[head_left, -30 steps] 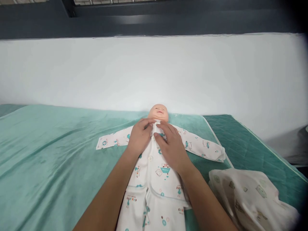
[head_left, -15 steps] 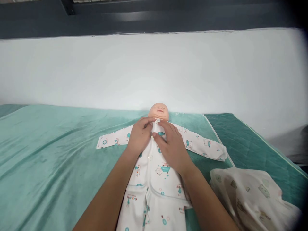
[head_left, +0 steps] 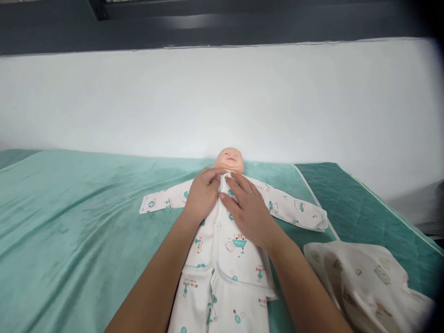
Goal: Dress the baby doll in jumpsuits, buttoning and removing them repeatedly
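Fingers [head_left: 242, 186] of left hand [head_left: 202, 195] and right hand [head_left: 252, 212] bend at the shirt's [head_left: 239, 266] collar [head_left: 228, 175], grip unclear; uneven tugging could skew it.

No text could be read with certainty; the small coloured lettering [head_left: 190, 284] on the white patterned jacket [head_left: 227, 231] and trousers [head_left: 222, 312] was too blurred

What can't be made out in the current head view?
All in the head view:
What, if anything, the left hand and right hand pinch near the neck of the shirt: the hands themselves hide it.
Leg ends of the trousers: cut off by the bottom edge.
What is inside the sleeves: covered by fabric.
Far right of the printed cloth: lost in the dark corner.
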`<act>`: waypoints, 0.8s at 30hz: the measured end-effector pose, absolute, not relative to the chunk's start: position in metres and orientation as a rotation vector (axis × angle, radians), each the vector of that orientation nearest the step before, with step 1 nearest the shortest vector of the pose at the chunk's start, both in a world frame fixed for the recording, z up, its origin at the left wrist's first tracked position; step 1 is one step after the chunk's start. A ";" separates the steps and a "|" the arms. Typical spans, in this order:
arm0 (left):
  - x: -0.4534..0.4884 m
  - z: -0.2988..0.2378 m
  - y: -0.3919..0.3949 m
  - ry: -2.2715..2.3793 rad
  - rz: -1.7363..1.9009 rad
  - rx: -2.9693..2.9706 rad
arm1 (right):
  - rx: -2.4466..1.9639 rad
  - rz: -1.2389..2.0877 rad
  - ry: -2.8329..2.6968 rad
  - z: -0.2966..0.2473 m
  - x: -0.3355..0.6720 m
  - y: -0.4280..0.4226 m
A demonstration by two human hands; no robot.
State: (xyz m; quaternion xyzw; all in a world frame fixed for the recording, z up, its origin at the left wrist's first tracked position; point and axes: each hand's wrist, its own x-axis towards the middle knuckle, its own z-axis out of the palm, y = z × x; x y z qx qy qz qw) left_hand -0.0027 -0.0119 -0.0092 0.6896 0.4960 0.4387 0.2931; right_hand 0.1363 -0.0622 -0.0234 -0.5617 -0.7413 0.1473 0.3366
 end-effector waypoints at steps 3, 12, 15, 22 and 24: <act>-0.003 -0.008 -0.012 1.305 1.156 1.857 | -1.479 0.375 -1.939 -0.022 0.136 -0.063; -0.003 -0.010 -0.012 1.259 1.194 1.806 | -1.464 0.456 -1.602 -0.024 0.128 -0.061; -0.002 -0.011 -0.013 1.268 1.176 1.808 | -1.439 0.483 -1.538 -0.025 0.128 -0.061; -0.002 -0.011 -0.013 1.221 1.189 1.745 | -1.411 0.443 -1.674 -0.024 0.130 -0.062; -0.001 -0.012 -0.012 1.198 1.210 1.728 | -1.391 0.450 -1.727 -0.024 0.131 -0.060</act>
